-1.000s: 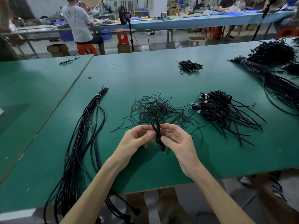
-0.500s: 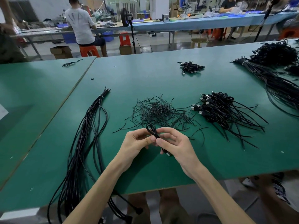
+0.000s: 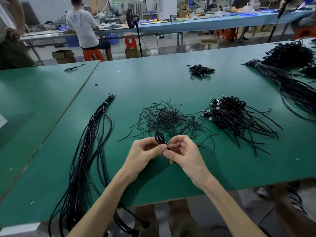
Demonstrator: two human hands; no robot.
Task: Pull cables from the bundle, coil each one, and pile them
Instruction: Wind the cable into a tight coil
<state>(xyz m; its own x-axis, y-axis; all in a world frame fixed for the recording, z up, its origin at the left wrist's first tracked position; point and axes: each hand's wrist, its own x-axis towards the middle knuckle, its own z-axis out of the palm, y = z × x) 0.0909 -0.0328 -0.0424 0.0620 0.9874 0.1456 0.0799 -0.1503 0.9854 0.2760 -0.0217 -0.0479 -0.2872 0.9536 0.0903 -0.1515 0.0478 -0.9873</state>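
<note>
1. Head view: left grip (image 3: 145,151) and right grip (image 3: 185,151) both pinch the coiled cable (image 3: 159,138) above the desk (image 3: 171,79). Its loop end points up and away.
2. The pile (image 3: 230,115) lies right and farther out. Right grip is nearer, so it likely makes the drop.
3. The bundle (image 3: 89,151) lies on the left-grip side.
</note>
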